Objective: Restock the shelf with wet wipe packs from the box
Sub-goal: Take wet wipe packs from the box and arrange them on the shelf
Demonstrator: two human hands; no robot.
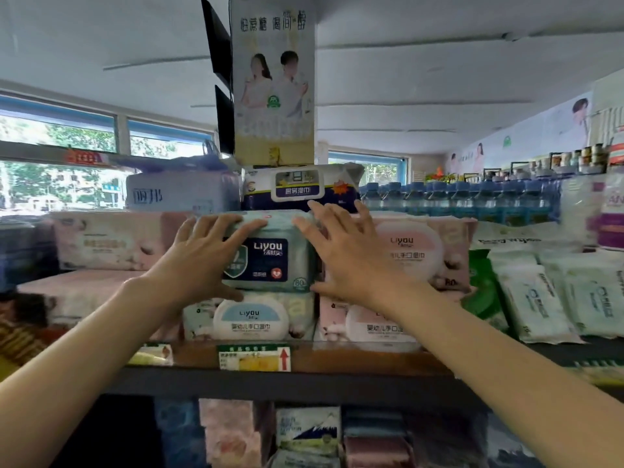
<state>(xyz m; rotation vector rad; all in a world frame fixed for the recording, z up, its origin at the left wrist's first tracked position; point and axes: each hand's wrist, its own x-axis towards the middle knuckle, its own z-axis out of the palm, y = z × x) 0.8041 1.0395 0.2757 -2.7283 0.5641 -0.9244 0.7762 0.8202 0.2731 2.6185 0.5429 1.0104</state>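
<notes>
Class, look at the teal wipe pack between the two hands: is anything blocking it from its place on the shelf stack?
Nothing visible does. The teal wipe pack already sits on the blue-lidded pack, with the left hand and right hand on its sides.
</notes>
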